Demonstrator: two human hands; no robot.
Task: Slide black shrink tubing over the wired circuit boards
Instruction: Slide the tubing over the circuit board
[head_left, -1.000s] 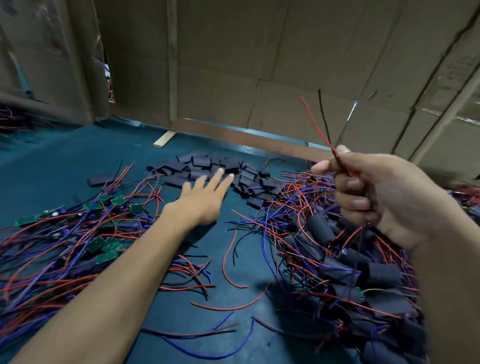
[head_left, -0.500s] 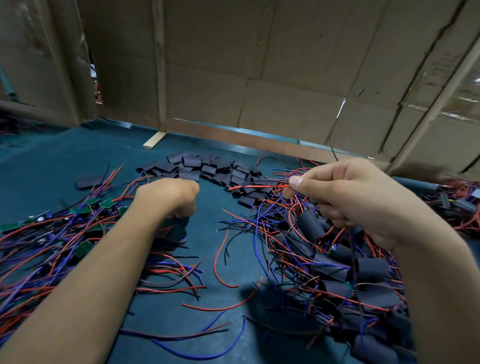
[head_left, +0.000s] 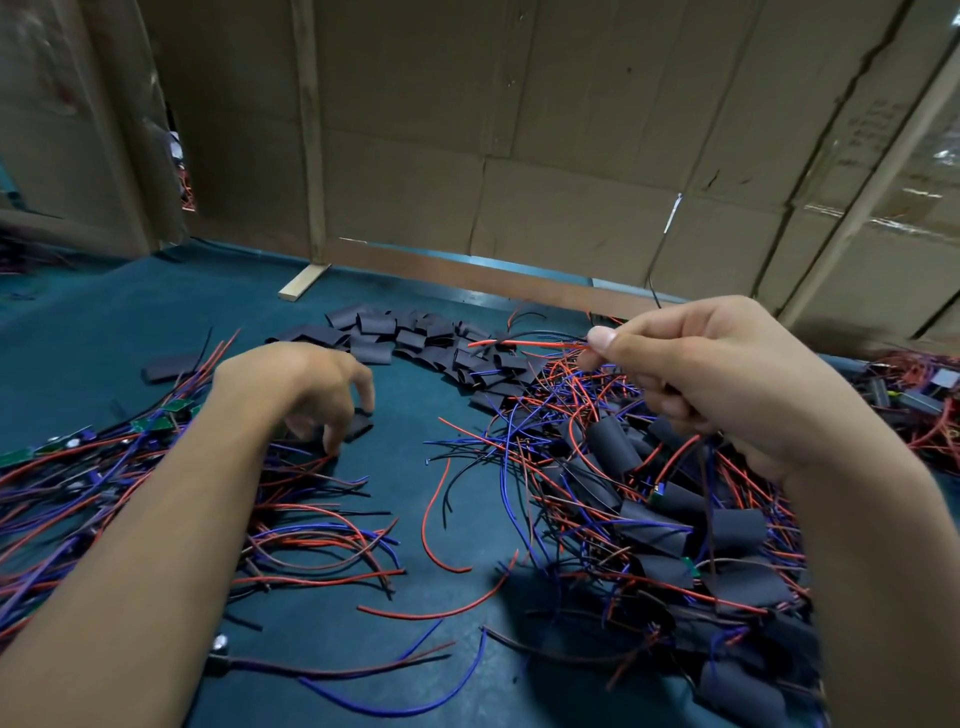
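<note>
**A:** What's nearest you?

**B:** Loose wires on the teal counter (head_left: 130, 332), and by my right forearm the sleeved boards (head_left: 737, 530), already in their black tubing. The bare wired boards (head_left: 171, 408) lie in a heap to the left, under my left forearm.

**A:** And your right hand?

**B:** My right hand (head_left: 727, 384) is lifted over the sleeved heap, grip closed. Thumb and forefinger pinch the wire bundle (head_left: 530, 344); its red and black ends stick out leftward, roughly level. Whether a board hangs below my palm I cannot tell.

**A:** The left?

**B:** My left hand (head_left: 306, 384) is down on the counter, fingers curled, fingertips (head_left: 332, 444) closing on one tubing piece (head_left: 358, 426). It looks pinched rather than merely touched, though it hasn't come off the surface.

**A:** What does the next move depend on?

**B:** I reckon on lining up axes. The piece sits below and left of the wire ends, lying at an angle to them. My left hand is nearer, so it should lift the piece, turn its open mouth rightward, and meet the tips.

**A:** Farther back?

**B:** The spare tubing pile (head_left: 415, 338), then the cardboard wall (head_left: 571, 130).
</note>
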